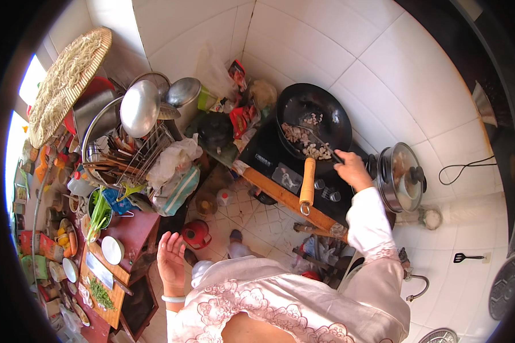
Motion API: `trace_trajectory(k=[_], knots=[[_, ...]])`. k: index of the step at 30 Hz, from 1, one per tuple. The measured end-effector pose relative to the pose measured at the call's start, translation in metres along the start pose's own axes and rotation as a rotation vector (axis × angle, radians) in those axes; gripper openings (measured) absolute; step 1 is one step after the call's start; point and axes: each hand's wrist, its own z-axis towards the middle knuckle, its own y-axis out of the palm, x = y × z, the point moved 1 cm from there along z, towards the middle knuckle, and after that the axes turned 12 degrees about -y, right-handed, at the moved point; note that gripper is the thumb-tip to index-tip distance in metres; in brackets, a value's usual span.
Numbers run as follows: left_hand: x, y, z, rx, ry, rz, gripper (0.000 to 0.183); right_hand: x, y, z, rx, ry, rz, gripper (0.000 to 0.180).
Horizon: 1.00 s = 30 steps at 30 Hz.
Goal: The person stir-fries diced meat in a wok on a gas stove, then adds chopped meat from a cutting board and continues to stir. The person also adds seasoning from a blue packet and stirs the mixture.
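My right hand [352, 170] grips the dark handle of a metal spatula [319, 139], whose blade rests among chopped pieces of meat [297, 134] in a black wok [337, 118]. The wok stands on a black gas stove [262, 154], and its wooden handle [308, 182] points toward me, untouched. My left hand [171, 259] hangs raised at the left of my body, palm up, fingers slightly bent, with nothing in it. Below and left of it, a cleaver [99, 270] lies on a wooden cutting board [86, 281] beside chopped greens [101, 293].
Right of the wok stands a lidded pot [399, 178]. A dish rack [143, 158] with chopsticks and plastic bags is at the left, under a woven tray [71, 88] of noodles. A white bowl [112, 250] sits by the board; a red kettle [196, 234] stands on the floor.
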Motion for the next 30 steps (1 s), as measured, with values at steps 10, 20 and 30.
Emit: trace_trajectory(k=[10, 20, 30], knots=[[0.004, -0.004, -0.001, 0.020, -0.002, 0.023, 0.045, 0.014, -0.003, 0.000, -0.028, -0.054, -0.002, 0.045], [0.001, -0.007, -0.008, 0.057, -0.009, 0.052, 0.041, 0.029, 0.034, 0.055, 0.276, -0.005, 0.099, 0.050], [-0.009, -0.004, -0.003, 0.065, -0.046, 0.050, 0.040, 0.033, -0.014, -0.012, -0.018, -0.085, -0.180, 0.045]])
